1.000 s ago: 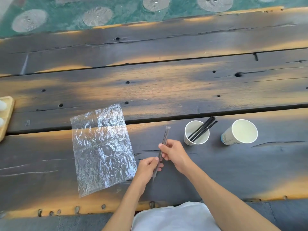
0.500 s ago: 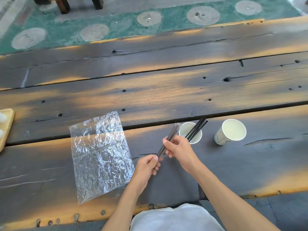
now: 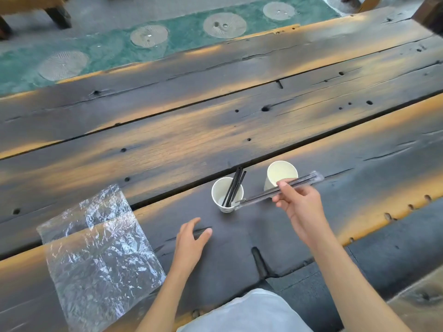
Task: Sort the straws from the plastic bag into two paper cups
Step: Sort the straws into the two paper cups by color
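My right hand [image 3: 298, 203] pinches a black straw in a clear wrapper [image 3: 261, 195], held nearly level in front of the right paper cup [image 3: 280, 172], whose inside looks empty. The wrapper's left end reaches the rim of the left paper cup [image 3: 219, 200], which holds three bare black straws [image 3: 233, 186] leaning up and to the right. Fingers apart, my left hand [image 3: 190, 240] hovers flat just over the table below the left cup and holds nothing. The crinkled clear plastic bag [image 3: 96, 252] lies flat at the lower left; I see no straws in it.
The dark plank table [image 3: 215, 130] has gaps, knots and cracks between boards. A notch cuts into its near edge [image 3: 259, 262] below my hands. Beyond the far edge lies a green floor with round pads [image 3: 148, 35] and furniture legs [image 3: 57, 16].
My left hand has let go of the wrapped straw and dropped open toward the table. My right hand has carried the straw rightward, from beside the left cup to in front of the right cup.
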A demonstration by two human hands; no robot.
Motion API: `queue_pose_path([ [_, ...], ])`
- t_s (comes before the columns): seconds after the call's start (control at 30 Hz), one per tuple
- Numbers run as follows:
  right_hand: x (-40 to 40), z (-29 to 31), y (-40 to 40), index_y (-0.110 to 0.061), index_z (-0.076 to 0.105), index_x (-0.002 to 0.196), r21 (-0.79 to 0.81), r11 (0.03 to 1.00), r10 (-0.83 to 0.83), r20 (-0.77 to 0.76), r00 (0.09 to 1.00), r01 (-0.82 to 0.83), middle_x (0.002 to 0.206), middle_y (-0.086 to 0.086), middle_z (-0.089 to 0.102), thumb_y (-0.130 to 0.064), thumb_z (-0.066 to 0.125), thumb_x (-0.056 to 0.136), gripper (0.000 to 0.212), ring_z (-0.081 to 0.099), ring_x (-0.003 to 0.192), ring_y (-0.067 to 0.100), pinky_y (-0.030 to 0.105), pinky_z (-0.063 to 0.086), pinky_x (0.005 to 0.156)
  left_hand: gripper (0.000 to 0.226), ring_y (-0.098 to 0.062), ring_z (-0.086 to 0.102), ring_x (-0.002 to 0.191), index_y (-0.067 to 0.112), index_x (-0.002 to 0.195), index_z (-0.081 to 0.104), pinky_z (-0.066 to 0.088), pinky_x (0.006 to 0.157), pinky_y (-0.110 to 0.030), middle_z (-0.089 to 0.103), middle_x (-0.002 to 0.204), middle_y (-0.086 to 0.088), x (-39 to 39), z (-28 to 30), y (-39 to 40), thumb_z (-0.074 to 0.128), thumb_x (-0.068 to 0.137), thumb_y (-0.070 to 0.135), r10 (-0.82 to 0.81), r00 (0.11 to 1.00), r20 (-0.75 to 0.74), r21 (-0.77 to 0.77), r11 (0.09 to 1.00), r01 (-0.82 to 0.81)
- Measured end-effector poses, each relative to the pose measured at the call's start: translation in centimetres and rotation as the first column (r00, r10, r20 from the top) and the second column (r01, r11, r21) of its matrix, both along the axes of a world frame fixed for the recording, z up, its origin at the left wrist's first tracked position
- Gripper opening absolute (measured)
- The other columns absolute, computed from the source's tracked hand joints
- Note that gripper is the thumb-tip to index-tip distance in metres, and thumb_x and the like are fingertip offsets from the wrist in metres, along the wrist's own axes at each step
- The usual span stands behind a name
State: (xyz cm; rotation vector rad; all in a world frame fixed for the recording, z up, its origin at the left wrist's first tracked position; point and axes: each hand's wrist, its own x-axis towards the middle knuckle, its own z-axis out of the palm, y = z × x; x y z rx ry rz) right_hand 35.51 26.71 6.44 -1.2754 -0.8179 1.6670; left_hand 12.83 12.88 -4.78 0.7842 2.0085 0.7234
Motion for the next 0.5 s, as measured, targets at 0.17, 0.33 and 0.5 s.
queue_pose_path([
  [0.17,3.9,2.0,3.3,-0.008,0.064,0.089,0.091,0.948,-0.303,-0.041,0.952,0.305,0.074,0.004,0.064,-0.004,0.061,0.095,0.008,0.065,0.057,0.016,0.021,0.052,0.055,0.097,-0.029,-0.003,0.155,0.032,0.159,0.013,0.012,0.123,-0.048,-0.001,0.169,-0.006,-0.8,-3.0,0.2,0.071,0.084,0.052,-0.356,0.857,-0.372,-0.277,0.924,0.263],
  [0.33,4.9,2.3,5.2,-0.011,0.065,0.088,0.21,0.916,-0.377,0.164,0.912,0.341,0.077,0.005,0.062,-0.007,0.063,0.094,0.008,0.065,0.061,0.016,0.021,0.056,0.063,0.11,-0.038,-0.015,0.152,0.035,0.158,-0.005,0.005,0.119,-0.06,-0.016,0.167,-0.01,-0.7,-4.2,1.0,0.072,0.081,0.055,-0.496,0.788,-0.365,-0.448,0.835,0.319],
  [0.5,4.1,0.4,6.5,-0.011,0.065,0.087,0.229,0.94,-0.321,0.354,0.879,0.251,0.079,0.008,0.062,-0.009,0.062,0.093,0.008,0.066,0.062,0.018,0.022,0.057,0.062,0.112,-0.039,-0.019,0.151,0.034,0.158,-0.007,0.003,0.118,-0.064,-0.021,0.166,-0.011,-0.4,-4.7,1.2,0.073,0.081,0.052,-0.53,0.765,-0.366,-0.495,0.807,0.323],
])
